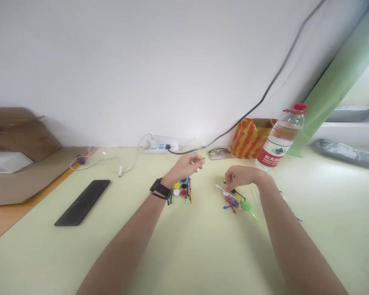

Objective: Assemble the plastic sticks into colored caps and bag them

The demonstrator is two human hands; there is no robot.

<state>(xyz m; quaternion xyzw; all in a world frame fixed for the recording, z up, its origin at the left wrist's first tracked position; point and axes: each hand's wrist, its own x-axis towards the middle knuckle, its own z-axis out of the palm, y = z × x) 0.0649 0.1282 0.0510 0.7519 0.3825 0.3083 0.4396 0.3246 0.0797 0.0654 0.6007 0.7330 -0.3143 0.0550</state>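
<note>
My left hand [189,167] is raised a little over the table, its fingers pinched on a small yellow piece [202,157] that mostly hides in the fingertips. Below its wrist lie round plastic discs in several colours, among them a white disc [176,192] and a red disc [183,192], with thin coloured sticks [188,190] beside them. My right hand [240,176] reaches down into a pile of coloured arrow spinners, fingers closed at a white arrow spinner [226,194]. A green spinner [245,205] and blue, red, yellow and black ones lie around it.
A black flat case [83,203] lies at left, near a white cable [120,171]. Against the wall stands a power strip [156,146]. A phone-like slab [219,154], a striped bag [249,139] and a tall water bottle [281,141] are behind my right hand.
</note>
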